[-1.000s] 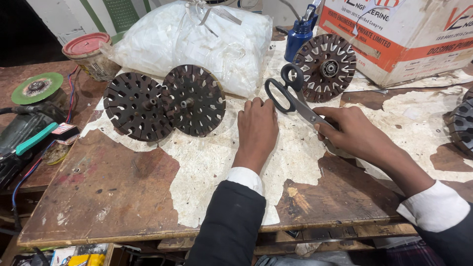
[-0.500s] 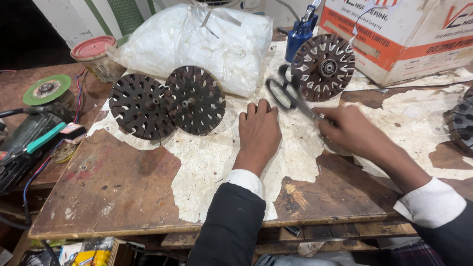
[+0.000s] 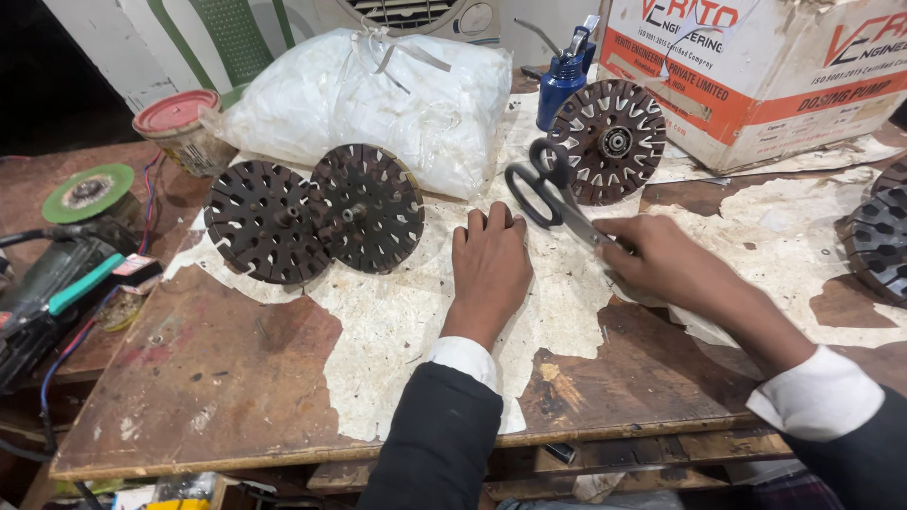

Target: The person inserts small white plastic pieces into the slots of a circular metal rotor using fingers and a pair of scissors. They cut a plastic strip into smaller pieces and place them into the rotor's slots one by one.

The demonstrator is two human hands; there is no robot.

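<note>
Scissors point(image 3: 553, 194) raised since, R hand point(image 3: 661, 264) gripping blades

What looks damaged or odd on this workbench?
The pale top layer of the workbench is peeled away in large ragged patches, baring brown board. The right hand grips the scissors by the blades, handles outward.

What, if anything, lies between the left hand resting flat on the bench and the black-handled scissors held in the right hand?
Nothing visible does. Only bare, peeling white paper on the bench separates the left hand from the black-handled steel scissors, which the right hand grips by the blade end, with the handles pointing up and away.
</note>
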